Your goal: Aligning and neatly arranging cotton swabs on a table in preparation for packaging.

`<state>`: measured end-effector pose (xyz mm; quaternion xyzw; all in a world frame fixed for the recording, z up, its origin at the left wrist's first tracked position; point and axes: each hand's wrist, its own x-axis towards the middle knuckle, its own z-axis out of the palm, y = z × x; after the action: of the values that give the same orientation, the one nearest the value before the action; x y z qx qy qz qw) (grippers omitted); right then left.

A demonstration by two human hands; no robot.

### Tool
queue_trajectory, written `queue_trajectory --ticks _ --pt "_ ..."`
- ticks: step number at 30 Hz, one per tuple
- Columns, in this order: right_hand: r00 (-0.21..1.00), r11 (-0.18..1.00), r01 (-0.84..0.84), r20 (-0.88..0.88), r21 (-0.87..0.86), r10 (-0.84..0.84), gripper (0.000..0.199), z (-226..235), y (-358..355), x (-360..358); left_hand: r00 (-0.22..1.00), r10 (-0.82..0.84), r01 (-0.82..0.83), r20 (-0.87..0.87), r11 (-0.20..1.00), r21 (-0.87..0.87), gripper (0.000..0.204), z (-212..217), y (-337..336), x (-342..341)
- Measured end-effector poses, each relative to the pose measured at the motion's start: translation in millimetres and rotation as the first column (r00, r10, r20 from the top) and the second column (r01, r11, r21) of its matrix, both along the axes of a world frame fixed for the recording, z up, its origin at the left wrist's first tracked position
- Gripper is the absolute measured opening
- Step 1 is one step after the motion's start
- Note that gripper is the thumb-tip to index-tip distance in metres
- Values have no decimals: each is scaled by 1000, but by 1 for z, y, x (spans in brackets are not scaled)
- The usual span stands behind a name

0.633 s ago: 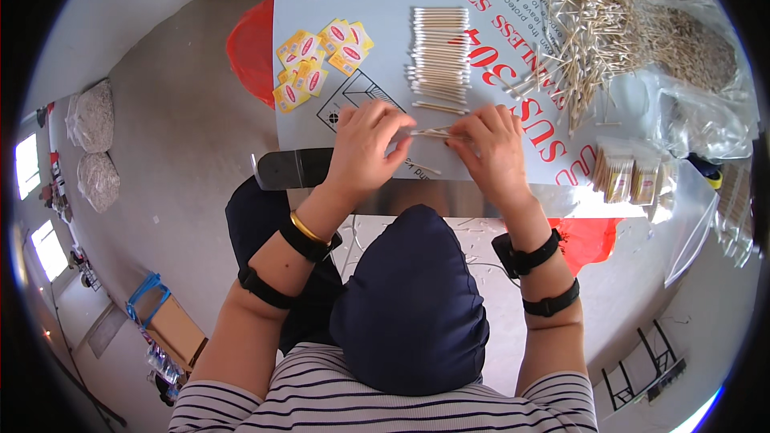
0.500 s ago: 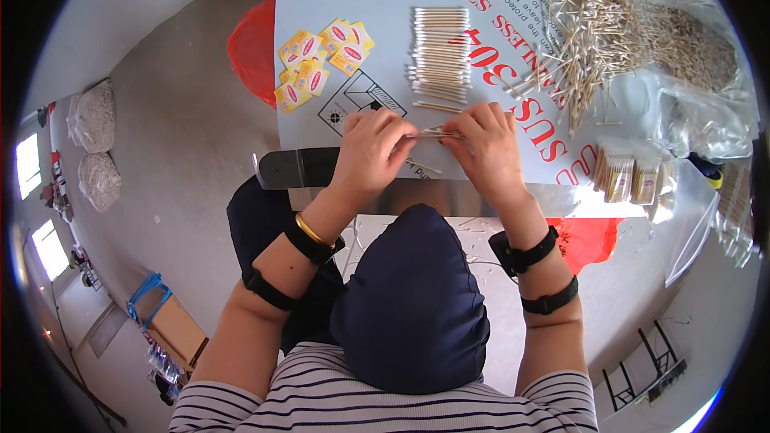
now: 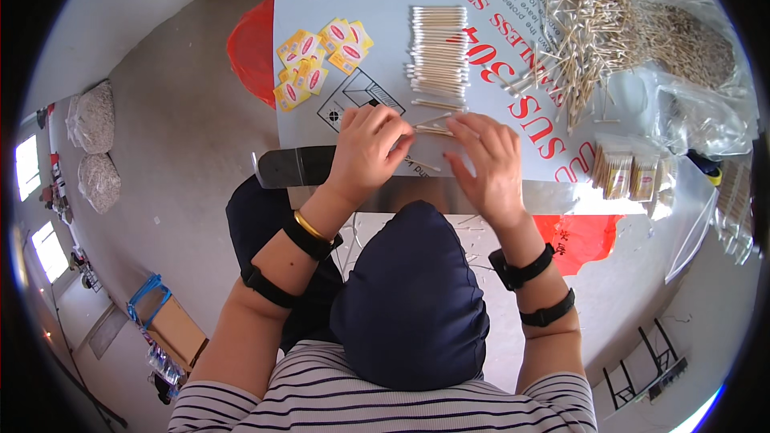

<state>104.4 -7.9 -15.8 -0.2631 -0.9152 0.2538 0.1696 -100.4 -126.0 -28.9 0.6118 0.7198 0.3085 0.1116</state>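
Some loose swabs [image 3: 434,131] lay betw. the hands, just wearer's side of the swab row [image 3: 439,46]. R hand [image 3: 491,164] had just opened: thumb dropped away, fingers spread, tips near swabs' R ends. L hand [image 3: 365,150] curled at their L ends (pinch or mere touch, couldn't tell). Meaning: bunch no longer pinched from R, lying apart from row.

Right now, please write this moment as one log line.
left hand: fingers at cotton swabs | right hand: open, by swabs' other ends | swab row: beyond hands
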Motion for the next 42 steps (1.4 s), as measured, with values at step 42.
queue_trajectory --ticks 42 --pt "952 951 305 15 -58 -305 29 -17 -1 23 989 -92 87 -116 995 -46 42 4 1 22"
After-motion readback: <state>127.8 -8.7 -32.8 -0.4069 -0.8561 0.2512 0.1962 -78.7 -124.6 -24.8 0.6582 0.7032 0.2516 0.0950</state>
